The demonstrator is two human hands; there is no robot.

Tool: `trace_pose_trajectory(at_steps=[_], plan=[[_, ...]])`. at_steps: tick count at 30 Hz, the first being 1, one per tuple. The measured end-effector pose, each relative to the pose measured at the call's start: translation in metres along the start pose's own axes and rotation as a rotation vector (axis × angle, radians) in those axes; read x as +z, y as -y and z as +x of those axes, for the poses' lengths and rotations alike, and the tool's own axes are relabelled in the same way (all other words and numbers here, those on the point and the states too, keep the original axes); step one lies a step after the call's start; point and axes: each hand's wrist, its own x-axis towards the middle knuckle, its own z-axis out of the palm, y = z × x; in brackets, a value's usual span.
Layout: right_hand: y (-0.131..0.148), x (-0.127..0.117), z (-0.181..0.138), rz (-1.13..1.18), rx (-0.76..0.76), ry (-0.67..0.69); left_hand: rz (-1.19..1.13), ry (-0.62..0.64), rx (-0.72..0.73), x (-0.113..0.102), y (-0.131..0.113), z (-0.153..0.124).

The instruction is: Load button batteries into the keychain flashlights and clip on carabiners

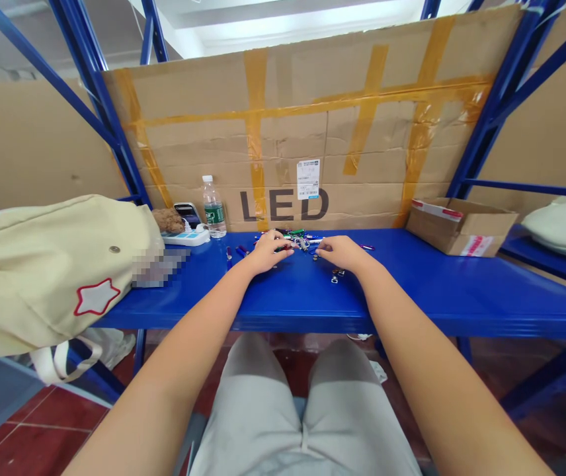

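Both my arms reach forward over a blue metal shelf. My left hand rests on the shelf with fingers curled over small parts. My right hand lies close beside it, fingers bent and pinched toward the same spot. Between and behind the hands lies a scatter of small coloured clips and metal rings, red, green, blue and silver. A few loose metal pieces lie just in front of my right hand. What each hand holds is too small to name.
A cream bag with a red star fills the shelf's left end. Behind it are a white power strip with a phone and a water bottle. An open cardboard box sits at right. A taped cardboard sheet marked LED backs the shelf.
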Motion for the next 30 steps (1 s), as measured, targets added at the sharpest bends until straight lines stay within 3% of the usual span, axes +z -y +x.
trace_pose_trajectory(at_steps=[11, 16, 21, 27, 30], plan=[[-0.013, -0.018, -0.016, 0.083, 0.061, -0.033, -0.087, 0.137, 0.010, 0.001, -0.002, -0.003], [-0.017, -0.020, -0.038, 0.251, -0.049, 0.031, -0.071, 0.146, -0.078, -0.002, -0.011, -0.007], [-0.020, -0.013, -0.064, 0.141, -0.233, -0.039, -0.079, 0.204, -0.054, -0.002, -0.010, -0.009], [-0.019, -0.001, -0.069, -0.021, -0.217, -0.081, -0.076, 0.162, -0.021, -0.004, -0.007, -0.012], [-0.013, 0.003, -0.062, 0.008, -0.269, -0.107, -0.082, 0.171, -0.023, -0.001, -0.008, -0.011]])
